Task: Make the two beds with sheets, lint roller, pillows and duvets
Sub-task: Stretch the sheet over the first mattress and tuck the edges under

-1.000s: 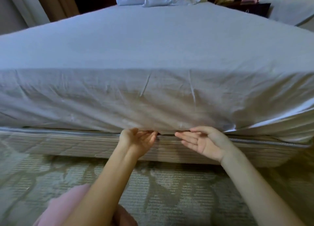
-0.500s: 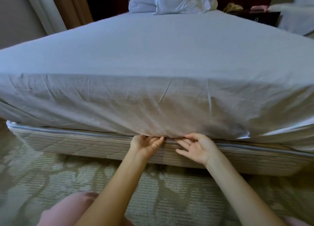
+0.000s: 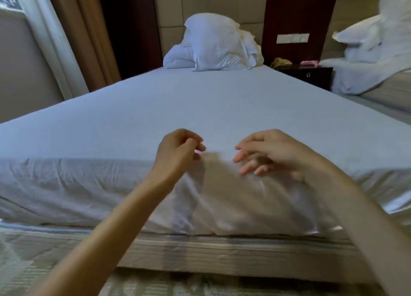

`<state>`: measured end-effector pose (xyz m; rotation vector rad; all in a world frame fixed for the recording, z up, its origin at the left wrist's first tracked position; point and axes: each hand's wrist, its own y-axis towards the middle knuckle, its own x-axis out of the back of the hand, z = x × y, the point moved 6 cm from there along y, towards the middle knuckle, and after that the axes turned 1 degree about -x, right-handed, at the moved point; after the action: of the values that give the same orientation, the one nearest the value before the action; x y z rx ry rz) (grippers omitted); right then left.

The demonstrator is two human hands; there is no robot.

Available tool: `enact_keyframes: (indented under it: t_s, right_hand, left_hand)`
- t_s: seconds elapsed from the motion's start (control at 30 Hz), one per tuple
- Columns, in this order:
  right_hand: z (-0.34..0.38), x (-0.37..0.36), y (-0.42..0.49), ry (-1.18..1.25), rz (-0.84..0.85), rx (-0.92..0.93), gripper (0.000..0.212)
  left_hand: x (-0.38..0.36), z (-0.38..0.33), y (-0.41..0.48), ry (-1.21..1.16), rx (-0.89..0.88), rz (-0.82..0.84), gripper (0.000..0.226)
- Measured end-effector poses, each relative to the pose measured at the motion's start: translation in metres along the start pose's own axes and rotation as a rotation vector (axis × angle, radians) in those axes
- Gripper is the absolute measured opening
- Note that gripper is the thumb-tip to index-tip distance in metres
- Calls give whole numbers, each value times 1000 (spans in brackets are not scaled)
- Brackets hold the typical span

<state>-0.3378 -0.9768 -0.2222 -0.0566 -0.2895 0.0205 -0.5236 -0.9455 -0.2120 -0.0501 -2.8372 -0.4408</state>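
White sheet (image 3: 200,109) covers the bed (image 3: 222,254), over whose near edge the left hand (image 3: 178,153) and right hand (image 3: 273,153) hover, loosely curled, holding nothing, pillows (image 3: 213,44) heaped at the far end.

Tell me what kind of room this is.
Likely a hotel twin room: a sheeted bed beside a second bed, a dark nightstand between them, and a padded headboard.

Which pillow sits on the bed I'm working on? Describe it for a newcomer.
Start at the big bed with the smooth sheet, nearest the camera. At its far end, against the beige headboard, stands the pillow. It is the tall upright white one, unlike the pillows heaped on the second bed at far right.
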Motion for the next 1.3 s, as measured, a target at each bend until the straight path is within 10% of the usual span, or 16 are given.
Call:
enact_keyframes:
  t_s: [0.1,0.27,0.6,0.87,1.07,1.3]
  right_hand:
    - [44,45,42,-290,-191,100,11]
    - [17,96,100,-869,-473,134,19]
    - [-21,91,79,-933,-752,330,18]
    - [0,94,63,-917,-603,44,20]
    - [30,93,-29,-694,85,-335,16]
    - [148,181,-175,-505,57,-606,27]
  left_hand:
    - [-6,-43,63,331,-367,-4,19]
    - [-53,12,139,868,-433,196,15]
    - [-42,41,109,786,-432,-19,17]
    - [-39,18,100,826,-16,54,20]
    - [-42,-64,45,1058,451,466,22]
    - [25,-216,-46,952,756,620,28]
